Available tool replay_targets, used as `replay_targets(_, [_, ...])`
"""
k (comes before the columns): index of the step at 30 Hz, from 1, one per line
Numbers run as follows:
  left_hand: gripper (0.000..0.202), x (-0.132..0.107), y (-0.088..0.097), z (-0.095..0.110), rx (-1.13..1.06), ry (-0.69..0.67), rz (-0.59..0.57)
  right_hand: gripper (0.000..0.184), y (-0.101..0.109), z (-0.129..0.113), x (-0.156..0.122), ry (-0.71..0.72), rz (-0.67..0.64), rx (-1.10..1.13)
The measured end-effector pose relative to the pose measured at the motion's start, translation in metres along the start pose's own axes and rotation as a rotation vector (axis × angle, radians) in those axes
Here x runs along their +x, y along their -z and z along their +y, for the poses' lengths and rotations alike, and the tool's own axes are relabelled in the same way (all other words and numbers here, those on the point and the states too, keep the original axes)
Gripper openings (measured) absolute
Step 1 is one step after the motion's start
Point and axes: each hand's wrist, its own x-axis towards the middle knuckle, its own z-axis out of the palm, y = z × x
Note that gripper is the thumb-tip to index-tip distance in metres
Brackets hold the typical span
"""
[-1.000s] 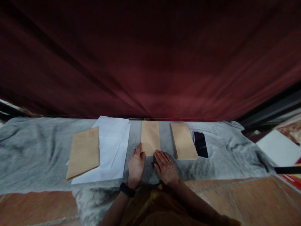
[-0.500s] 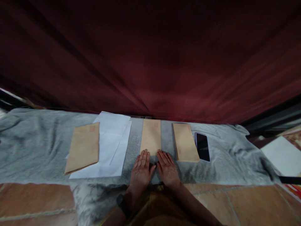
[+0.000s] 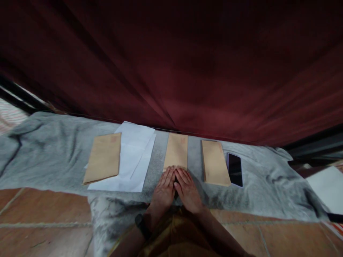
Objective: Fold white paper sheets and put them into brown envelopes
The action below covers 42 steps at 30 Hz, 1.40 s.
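Pressing my left hand (image 3: 164,189) and right hand (image 3: 187,191) flat, open, gripping nothing, on the near end of the envelope (image 3: 177,151) at frame centre on the cloth (image 3: 53,160), so I reckon lifting it needs a fingertip under that edge.

The brown envelope (image 3: 176,151) is long and thin. It lies flat on the grey cloth (image 3: 53,157), with its long sides pointing away from the person. Its far end is right by the red curtain (image 3: 171,71). Its near end is under the fingertips of the left hand (image 3: 164,191) and the right hand (image 3: 187,189), which lie flat side by side. White papers (image 3: 134,160) lie near on its left, and another brown envelope (image 3: 214,167) lies near on its right.
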Motion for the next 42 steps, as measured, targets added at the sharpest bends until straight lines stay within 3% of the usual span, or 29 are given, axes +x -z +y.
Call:
replay_targets(7, [0.057,0.001,0.003,0.004,0.010,-0.030,-0.051,0.051,-0.008,0.009,-0.011,-0.037,0.017,-0.071])
replay_targets(15, [0.054,0.011,0.009,0.024,0.170,-0.022,-0.133,0.047,-0.007,0.016,-0.024,-0.086,0.098,-0.144])
replay_targets(20, [0.056,0.016,0.009,0.028,0.191,-0.034,-0.176,0.046,-0.004,0.017,-0.021,-0.113,0.121,-0.087])
replay_targets(24, [0.061,0.014,0.007,0.027,0.162,-0.021,-0.191,0.049,-0.003,0.009,-0.010,-0.080,0.048,0.021])
replay_targets(27, [0.065,0.012,0.006,0.026,0.131,-0.008,-0.181,0.051,-0.005,0.005,-0.006,-0.058,0.003,0.062])
replay_targets(33, [0.058,0.008,0.005,0.019,0.103,0.021,-0.145,0.051,-0.007,0.003,-0.013,-0.089,-0.005,-0.070])
replay_targets(42, [0.067,-0.003,0.002,0.000,0.054,0.137,0.029,0.053,-0.006,0.009,-0.024,-0.165,0.090,-0.122])
